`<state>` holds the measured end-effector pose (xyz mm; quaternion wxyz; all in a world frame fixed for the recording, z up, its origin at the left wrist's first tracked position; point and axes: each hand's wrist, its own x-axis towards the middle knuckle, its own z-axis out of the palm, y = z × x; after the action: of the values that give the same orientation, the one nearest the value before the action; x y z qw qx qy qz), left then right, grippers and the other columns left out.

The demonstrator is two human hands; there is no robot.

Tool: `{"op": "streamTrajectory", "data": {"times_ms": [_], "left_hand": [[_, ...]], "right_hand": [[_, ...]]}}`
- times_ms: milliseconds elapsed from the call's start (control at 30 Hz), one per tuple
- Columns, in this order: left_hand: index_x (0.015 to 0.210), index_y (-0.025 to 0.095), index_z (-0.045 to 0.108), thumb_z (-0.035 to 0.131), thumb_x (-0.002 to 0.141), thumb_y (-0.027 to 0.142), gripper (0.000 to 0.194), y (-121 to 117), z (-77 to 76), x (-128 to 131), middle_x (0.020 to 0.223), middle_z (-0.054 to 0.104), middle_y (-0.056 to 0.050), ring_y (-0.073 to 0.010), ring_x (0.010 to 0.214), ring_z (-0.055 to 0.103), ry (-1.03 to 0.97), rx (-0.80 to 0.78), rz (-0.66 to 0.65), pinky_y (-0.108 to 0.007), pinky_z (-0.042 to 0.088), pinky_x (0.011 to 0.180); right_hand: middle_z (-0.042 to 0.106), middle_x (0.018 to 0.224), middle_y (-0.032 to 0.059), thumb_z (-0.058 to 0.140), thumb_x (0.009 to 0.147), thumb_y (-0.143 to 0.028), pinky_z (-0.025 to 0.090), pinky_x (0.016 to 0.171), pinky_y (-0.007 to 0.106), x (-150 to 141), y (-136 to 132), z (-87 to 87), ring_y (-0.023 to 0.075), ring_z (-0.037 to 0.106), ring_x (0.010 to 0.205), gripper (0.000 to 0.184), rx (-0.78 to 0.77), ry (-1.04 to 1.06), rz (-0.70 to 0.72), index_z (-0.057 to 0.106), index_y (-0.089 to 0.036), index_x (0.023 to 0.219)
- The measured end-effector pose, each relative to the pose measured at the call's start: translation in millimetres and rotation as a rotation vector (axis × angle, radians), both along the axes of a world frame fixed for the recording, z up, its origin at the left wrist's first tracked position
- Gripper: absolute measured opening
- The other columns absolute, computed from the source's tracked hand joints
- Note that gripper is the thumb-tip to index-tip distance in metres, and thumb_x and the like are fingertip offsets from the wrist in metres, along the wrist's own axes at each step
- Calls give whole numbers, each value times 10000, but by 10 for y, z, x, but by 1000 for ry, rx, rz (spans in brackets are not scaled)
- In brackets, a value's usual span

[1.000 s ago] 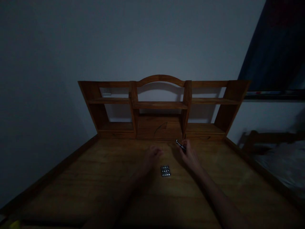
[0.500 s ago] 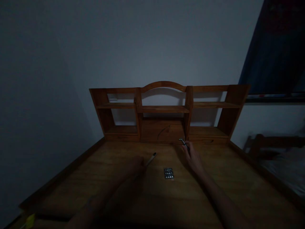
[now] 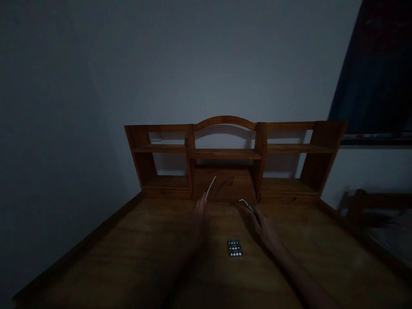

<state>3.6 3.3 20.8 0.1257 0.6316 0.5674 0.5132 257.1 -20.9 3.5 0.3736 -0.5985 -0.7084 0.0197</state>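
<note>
Left hand (image 3: 201,214) gripping thin stick (image 3: 210,189), right hand (image 3: 266,228) metal-tipped tool (image 3: 249,207); shelf (image 3: 225,153) behind, block (image 3: 234,248) nearer.

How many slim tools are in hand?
2: a pale, thin stick in the left hand, and a dark tool with a shiny bent tip in the right hand. The palms are hidden, so another small one there could be missed.

the shelf unit (image 3: 225,153) stands along the far edge of the table (image 3: 144,240), before the wall (image 3: 206,56). the pack (image 3: 234,248) lies on the table, between its left and right edges. beyond the pack, the strip (image 3: 210,189) is left of the tool (image 3: 247,205).
</note>
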Motion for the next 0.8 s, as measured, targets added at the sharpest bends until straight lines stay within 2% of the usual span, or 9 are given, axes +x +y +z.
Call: {"op": "streamTrajectory", "data": {"times_ms": [100, 300, 467, 567, 667, 733, 800], "left_hand": [[1407, 224, 341, 202, 980, 312, 458, -53, 22, -24, 1416, 433, -64, -176, 1282, 416, 0, 93, -10, -312, 336, 1075], [1354, 245, 429, 248, 975, 297, 423, -89, -137, 40, 1394, 476, -33, -190, 1348, 335, 90, -8, -46, -369, 264, 1131], [1308, 247, 479, 262, 967, 326, 411, -148, -199, 136, 1373, 498, -48, -224, 1333, 362, 206, -31, -194, -388, 302, 1091], [1286, 244, 486, 284, 962, 337, 393, -177, -176, 170, 1332, 527, -69, -241, 1235, 473, 291, -67, -325, -372, 364, 1024], [1199, 246, 534, 313, 957, 346, 342, -188, -150, 193, 1173, 617, -69, -211, 1045, 585, 331, -115, -465, -299, 429, 910], [1145, 238, 548, 331, 953, 341, 307, -185, -149, 195, 1076, 646, -66, -200, 962, 603, 352, -152, -488, -272, 444, 833], [1127, 229, 541, 323, 955, 355, 305, -176, -161, 185, 1006, 653, -66, -197, 896, 610, 349, -216, -447, -265, 444, 773]], "right_hand": [[701, 813, 78, 241, 990, -427, 403, 563, 267, -47, -37, 25, 238, 666, 686, 424, -51, -79, -58, 531, -201, 1200], [674, 709, 83, 161, 1005, -389, 342, 511, 269, -139, -101, 75, 235, 656, 624, 459, -119, -194, -117, 527, -153, 1147], [662, 683, 84, 117, 1005, -407, 324, 502, 275, -156, -151, 99, 237, 651, 596, 509, -109, -250, -135, 525, -151, 1168], [667, 687, 103, 95, 1003, -408, 337, 514, 279, -168, -166, 110, 238, 650, 601, 548, -117, -241, -112, 554, -142, 1140], [671, 692, 116, 89, 997, -419, 356, 525, 276, -177, -167, 117, 232, 647, 599, 577, -146, -214, -88, 574, -135, 1126], [681, 719, 125, 79, 993, -437, 367, 534, 277, -176, -166, 120, 234, 653, 621, 606, -150, -184, -70, 590, -135, 1111], [687, 724, 127, 66, 986, -468, 374, 539, 278, -171, -170, 124, 237, 659, 642, 646, -155, -158, -65, 613, -138, 1080]]}}
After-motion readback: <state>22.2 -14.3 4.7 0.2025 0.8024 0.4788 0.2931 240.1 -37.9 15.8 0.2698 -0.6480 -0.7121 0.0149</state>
